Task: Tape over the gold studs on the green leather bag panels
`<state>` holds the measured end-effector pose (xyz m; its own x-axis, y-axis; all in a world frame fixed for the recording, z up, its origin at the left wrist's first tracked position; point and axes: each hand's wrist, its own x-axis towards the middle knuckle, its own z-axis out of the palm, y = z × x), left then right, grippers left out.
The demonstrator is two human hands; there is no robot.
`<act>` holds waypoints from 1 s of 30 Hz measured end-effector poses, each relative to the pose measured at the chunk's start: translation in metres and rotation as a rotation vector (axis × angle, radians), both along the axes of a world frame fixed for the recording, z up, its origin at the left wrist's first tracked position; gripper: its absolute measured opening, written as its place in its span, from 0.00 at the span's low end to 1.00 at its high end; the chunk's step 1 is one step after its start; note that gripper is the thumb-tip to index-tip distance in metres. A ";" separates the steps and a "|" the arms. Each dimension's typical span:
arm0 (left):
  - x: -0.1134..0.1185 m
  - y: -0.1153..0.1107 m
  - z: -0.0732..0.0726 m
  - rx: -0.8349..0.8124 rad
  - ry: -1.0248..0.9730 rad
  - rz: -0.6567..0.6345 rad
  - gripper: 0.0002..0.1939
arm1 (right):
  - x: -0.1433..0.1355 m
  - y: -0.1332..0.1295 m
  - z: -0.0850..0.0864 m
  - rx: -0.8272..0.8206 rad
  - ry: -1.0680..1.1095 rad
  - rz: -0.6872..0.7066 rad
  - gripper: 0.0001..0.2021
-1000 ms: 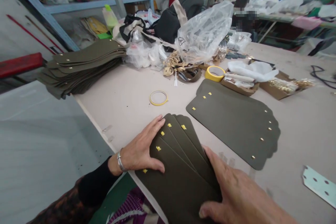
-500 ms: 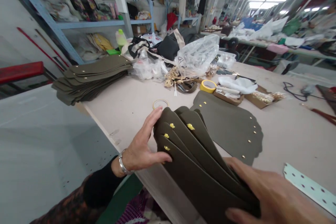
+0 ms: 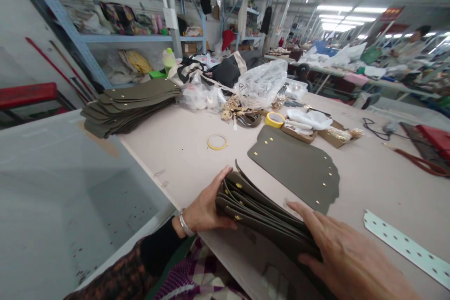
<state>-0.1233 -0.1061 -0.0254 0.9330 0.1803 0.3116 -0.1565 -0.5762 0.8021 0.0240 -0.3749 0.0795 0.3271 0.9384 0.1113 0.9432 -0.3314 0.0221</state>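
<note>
Between my two hands is a stack of dark olive leather-like panels (image 3: 262,218), held on edge over the table's front edge. My left hand (image 3: 207,204) clasps its left end, thumb on the near face and fingers behind. On the right end my right hand (image 3: 341,248) grips it the same way. Yellow tape bits show near the left end, and the far panel's corner curls away from the others. Just beyond lies a single matching panel (image 3: 295,164), flat, with gold studs along its right end and yellow tape bits at its left.
A pile of similar panels (image 3: 133,103) sits at the table's left corner. A thin tape ring (image 3: 217,141), a yellow tape roll (image 3: 274,119), small boxes (image 3: 339,135) and plastic bags (image 3: 263,82) lie farther back. A dotted pale green strip (image 3: 408,246) is at right.
The stack has been turned up from a fanned, face-showing tilt onto its edge, its panels drawn closer together. Both hands still hold it. The view has shifted slightly.
</note>
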 end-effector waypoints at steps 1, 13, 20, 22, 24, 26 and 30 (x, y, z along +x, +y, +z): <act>-0.002 0.001 0.002 0.044 -0.021 0.030 0.68 | -0.001 -0.002 -0.001 0.001 -0.005 -0.011 0.38; 0.030 -0.057 0.106 0.896 0.068 -0.072 0.48 | -0.010 0.003 0.002 -0.053 -0.083 -0.163 0.32; 0.052 -0.055 0.102 0.888 0.074 -0.165 0.44 | -0.007 -0.048 0.016 0.097 0.048 -0.198 0.24; 0.054 -0.052 0.102 0.891 0.068 -0.182 0.43 | -0.006 -0.067 0.016 0.193 0.115 -0.233 0.17; 0.054 -0.051 0.103 0.900 0.068 -0.187 0.43 | -0.006 -0.079 0.018 0.274 0.159 -0.245 0.12; 0.055 -0.052 0.104 0.908 0.069 -0.187 0.42 | -0.006 -0.083 0.020 0.326 0.147 -0.228 0.10; 0.055 -0.052 0.104 0.910 0.067 -0.190 0.43 | -0.006 -0.085 0.023 0.344 0.085 -0.271 0.08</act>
